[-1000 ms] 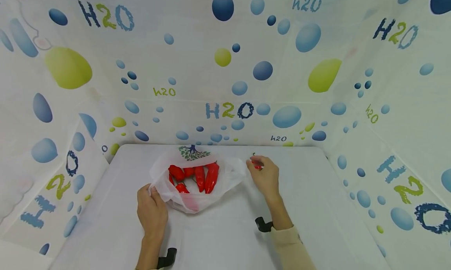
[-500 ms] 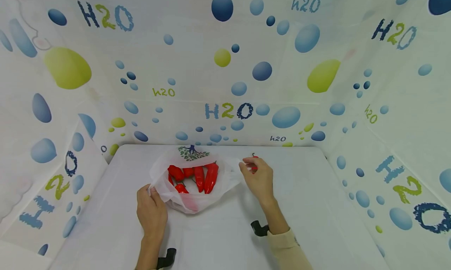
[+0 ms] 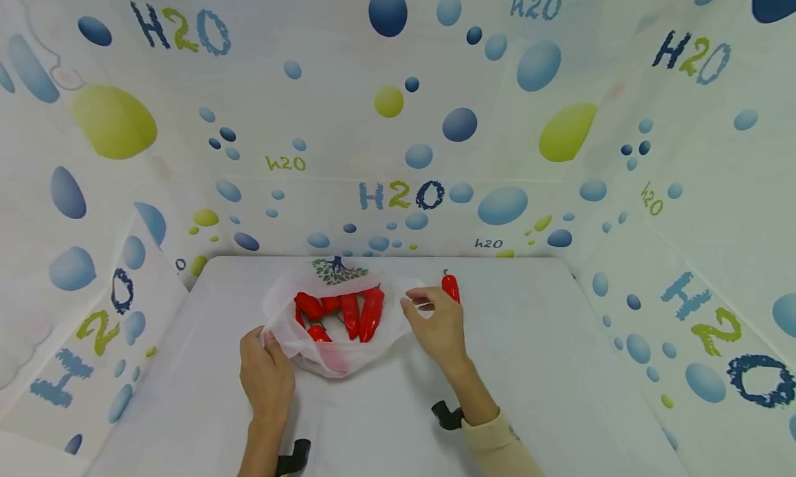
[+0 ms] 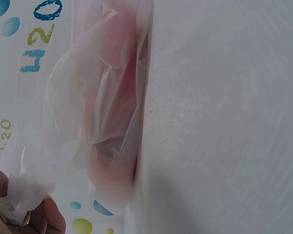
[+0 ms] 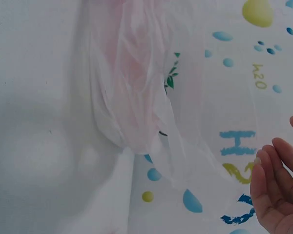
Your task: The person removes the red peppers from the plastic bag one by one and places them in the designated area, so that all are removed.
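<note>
A thin white plastic bag (image 3: pixel 332 359) sits on the white table (image 3: pixel 367 428), its mouth spread wide. Inside lie several red peppers (image 3: pixel 372 314), two of them long and side by side at the right of the opening. The left hand (image 3: pixel 267 373) pinches the bag's left edge between thumb and fingers, and the left wrist view shows the plastic bunched in that grip. The right hand (image 3: pixel 437 325) is beside the bag's right edge, fingers bent and thumb slightly apart, with nothing held between them; whether its fingertips touch the plastic I cannot tell. Just behind this hand, outside the bag, another red pepper (image 3: pixel 450 287) rests on the table, stem pointing away from the person, its near end hidden by the hand. A tree print (image 3: pixel 338 271) shows on the bag's far side. Behind the table hangs a white sheet (image 3: pixel 336 110) with "H2O" lettering and blue and green drops.
</note>
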Available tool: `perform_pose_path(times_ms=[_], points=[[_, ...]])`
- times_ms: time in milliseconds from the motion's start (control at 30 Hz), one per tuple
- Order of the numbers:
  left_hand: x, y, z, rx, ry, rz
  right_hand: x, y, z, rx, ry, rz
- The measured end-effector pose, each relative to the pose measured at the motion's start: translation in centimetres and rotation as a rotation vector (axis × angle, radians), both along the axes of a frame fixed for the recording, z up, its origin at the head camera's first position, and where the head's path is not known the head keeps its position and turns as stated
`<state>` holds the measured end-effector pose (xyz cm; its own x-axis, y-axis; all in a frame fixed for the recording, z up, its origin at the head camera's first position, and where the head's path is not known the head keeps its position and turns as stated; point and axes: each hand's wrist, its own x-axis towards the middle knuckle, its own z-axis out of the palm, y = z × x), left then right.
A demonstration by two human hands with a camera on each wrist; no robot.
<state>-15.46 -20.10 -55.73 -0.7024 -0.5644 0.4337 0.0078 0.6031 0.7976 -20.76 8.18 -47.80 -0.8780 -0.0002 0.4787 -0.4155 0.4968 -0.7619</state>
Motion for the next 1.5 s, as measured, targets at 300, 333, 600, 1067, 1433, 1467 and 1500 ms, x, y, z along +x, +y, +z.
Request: perform_pose_path(times_ms=[300, 333, 600, 1067, 1433, 1467, 1500], points=[[0.0, -0.3, 0.2, -0.003, -0.007, -0.001, 0.3, -1.8, -0.4, 0.019, -0.064, 0.046], [0.0, -0.3, 0.2, -0.003, -0.009, -0.003, 0.3, -2.0, -0.5, 0.025, -0.061, 0.053], [-0.1, -0.4, 0.1, -0.001, 0.004, -0.001, -0.1, -3.3, -1.3, 0.093, -0.054, 0.111], [-0.2, -0.3, 0.1, 0.009, 0.011, -0.001, -1.0, -5.1, -3.2, 0.142, -0.233, 0.147], [0.0, -0.2, 0.1, -0.002, 0.013, 0.001, -1.2, -6.2, -3.9, 0.144, -0.350, 0.122], [0.0, -0.2, 0.0, -0.002, 0.014, 0.002, -1.2, -6.2, -4.0, 0.143, -0.353, 0.121], [0.0, -0.2, 0.0, -0.002, 0.015, 0.003, -1.3, -6.3, -4.1, 0.147, -0.356, 0.119]])
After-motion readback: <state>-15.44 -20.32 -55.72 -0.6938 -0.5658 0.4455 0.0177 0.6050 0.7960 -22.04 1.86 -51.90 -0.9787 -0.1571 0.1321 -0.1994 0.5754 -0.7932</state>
